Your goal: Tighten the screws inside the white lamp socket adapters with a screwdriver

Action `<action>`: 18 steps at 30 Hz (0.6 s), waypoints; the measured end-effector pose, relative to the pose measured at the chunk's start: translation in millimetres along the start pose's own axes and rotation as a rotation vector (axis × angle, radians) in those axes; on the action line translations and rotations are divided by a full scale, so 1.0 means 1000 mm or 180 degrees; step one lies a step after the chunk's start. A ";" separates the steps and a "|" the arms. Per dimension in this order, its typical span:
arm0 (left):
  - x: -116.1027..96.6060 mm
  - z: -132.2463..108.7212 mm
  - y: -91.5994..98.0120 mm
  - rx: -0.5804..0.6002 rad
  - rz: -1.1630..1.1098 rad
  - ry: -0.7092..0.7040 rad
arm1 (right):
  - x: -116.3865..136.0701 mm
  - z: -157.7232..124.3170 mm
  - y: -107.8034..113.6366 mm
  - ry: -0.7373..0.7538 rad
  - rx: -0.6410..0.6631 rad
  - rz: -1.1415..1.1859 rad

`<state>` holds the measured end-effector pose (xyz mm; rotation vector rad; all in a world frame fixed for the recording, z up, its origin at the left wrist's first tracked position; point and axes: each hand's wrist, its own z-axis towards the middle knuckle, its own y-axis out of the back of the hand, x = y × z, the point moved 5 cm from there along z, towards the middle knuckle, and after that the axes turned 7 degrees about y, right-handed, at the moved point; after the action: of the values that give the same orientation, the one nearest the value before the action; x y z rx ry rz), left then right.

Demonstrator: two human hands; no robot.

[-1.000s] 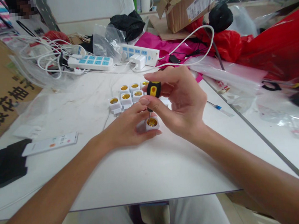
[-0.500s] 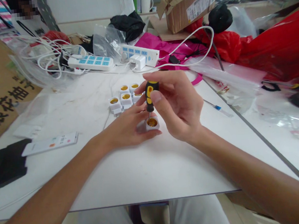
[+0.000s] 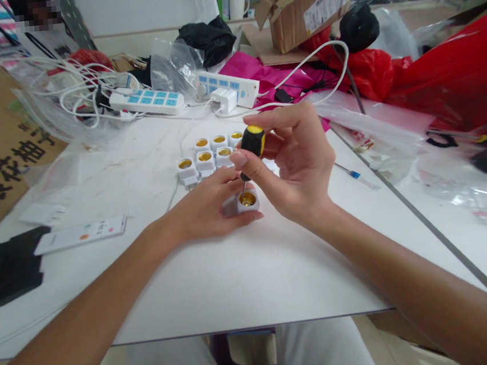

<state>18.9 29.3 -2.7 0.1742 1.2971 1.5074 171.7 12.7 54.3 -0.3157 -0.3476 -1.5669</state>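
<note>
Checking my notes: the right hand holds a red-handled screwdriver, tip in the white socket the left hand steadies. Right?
No: the head view shows the screwdriver with a black-and-yellow handle, not red. The right hand holds it, tip in the white socket the left hand steadies.

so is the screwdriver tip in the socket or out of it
In: the screwdriver stands nearly upright in the right hand, its shaft dipping into the brass mouth of the socket the left hand steadies.
</note>
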 end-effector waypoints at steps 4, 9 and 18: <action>-0.002 0.003 0.001 0.0028 -0.0077 0.0068 | 0.003 -0.003 -0.003 0.0039 0.0111 -0.0075; -0.009 0.007 0.004 0.0161 -0.0256 0.0116 | 0.007 -0.006 -0.004 -0.0117 0.0317 0.0186; -0.006 0.005 0.003 0.0234 0.0029 0.0198 | 0.003 -0.006 -0.005 -0.0309 0.0383 0.0254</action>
<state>23.0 28.6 4.3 0.1824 1.4039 1.4840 167.0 8.2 50.1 -0.3092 -0.4971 -1.4489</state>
